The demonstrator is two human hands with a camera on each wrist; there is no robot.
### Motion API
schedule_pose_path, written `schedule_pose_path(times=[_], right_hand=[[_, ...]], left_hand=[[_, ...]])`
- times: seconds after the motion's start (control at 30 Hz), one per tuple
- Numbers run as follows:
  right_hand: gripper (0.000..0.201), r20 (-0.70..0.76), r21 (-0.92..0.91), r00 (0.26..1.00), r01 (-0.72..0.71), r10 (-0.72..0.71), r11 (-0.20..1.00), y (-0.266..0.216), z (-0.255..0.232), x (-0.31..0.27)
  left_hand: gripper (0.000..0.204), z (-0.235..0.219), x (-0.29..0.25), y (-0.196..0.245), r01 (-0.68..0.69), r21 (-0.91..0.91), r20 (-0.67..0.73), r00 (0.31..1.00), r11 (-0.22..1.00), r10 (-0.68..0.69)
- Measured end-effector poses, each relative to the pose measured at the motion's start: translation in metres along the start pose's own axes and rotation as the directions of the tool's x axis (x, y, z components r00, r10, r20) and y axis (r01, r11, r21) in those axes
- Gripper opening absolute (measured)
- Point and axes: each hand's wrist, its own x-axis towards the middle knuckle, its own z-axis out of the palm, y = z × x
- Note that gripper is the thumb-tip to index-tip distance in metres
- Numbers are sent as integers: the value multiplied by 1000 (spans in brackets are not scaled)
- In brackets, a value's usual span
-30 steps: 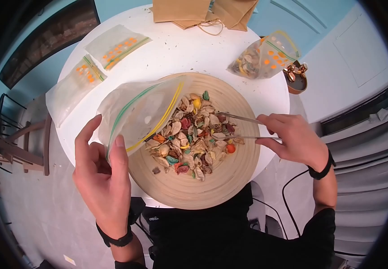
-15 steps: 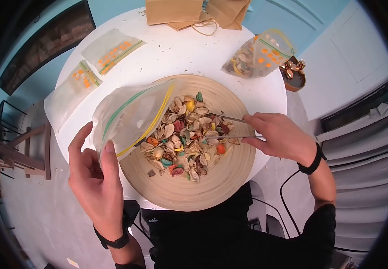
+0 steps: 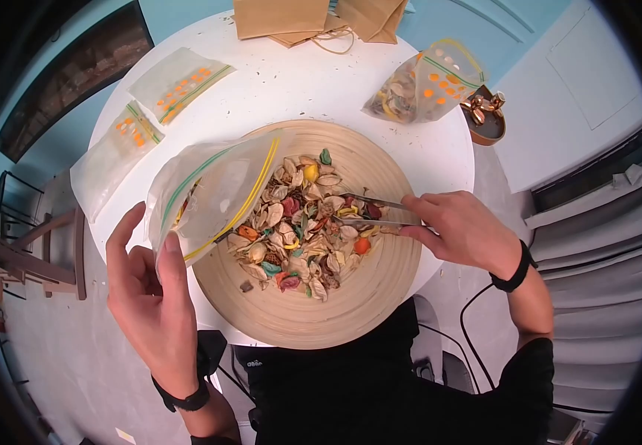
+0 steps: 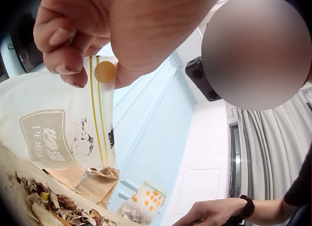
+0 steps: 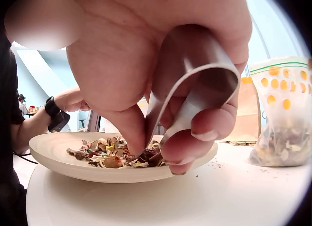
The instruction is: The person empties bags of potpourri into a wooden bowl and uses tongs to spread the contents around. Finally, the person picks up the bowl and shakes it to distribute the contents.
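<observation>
My left hand [image 3: 154, 300] pinches the edge of a clear zip bag [image 3: 213, 189], held open over the left part of a round wooden plate [image 3: 291, 326]; a few dark and yellow bits show inside it. In my right hand [image 3: 465, 230] are metal tongs [image 3: 384, 211], their tips down in the dried petals and pods [image 3: 302, 230] heaped on the plate. The right wrist view shows the bent end of the tongs [image 5: 195, 65] inside the palm, with fingers and thumb around the arms. Whether the tips grip a piece, I cannot tell.
Two flat zip bags [image 3: 180, 85] lie at the table's back left. A filled bag [image 3: 428, 85] stands at the back right, beside a bowl with shiny copper-coloured things [image 3: 484, 119]. Brown paper bags [image 3: 280, 18] are at the far edge. Small crumbs dot the white table [image 3: 276, 89].
The tongs have moved slightly within the petals, and their arms look closer together. Dark and yellow bits now show in the held bag. The whole view has shifted a little.
</observation>
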Motion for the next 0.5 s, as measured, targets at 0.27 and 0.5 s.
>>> schedule_pose_path(times=[0.27, 0.5], right_hand=[[30, -13, 17, 1000, 15, -15, 1000, -5, -3, -2], [27, -8, 39, 1000, -5, 6, 999, 1, -1, 0]], left_hand=[[36, 0, -1, 8, 47, -20, 9, 999, 999, -47], [36, 0, -4, 3, 30, -44, 31, 999, 999, -29]])
